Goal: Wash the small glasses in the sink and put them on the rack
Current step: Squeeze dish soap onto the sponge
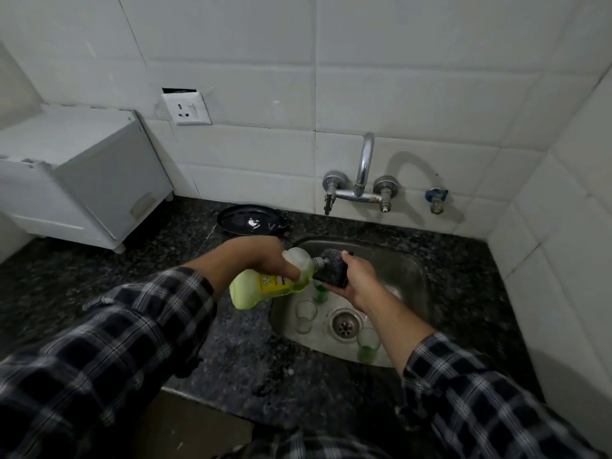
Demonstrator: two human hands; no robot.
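Left hand: my left hand [265,256] is wrapped round the soap bottle [261,286], which is tipped on its side with its nozzle against the scrubber [331,270].
Right hand: my right hand [357,283] grips the dark scrubber above the far left part of the sink [420,276].
Glasses: three stand upright in the basin. A clear glass [304,316] is left of the drain [342,323]. A green-tinted glass [367,349] is near and right of the drain, beside my right forearm. A third glass [319,291], also green, is partly hidden under the bottle and scrubber.
Desk: the dark speckled desk [231,359] surrounds the sink. A black pan [248,221] lies far left of the sink, and a white box [82,180] sits further left.
Tap: the tap [364,170] is on the far wall above the sink.
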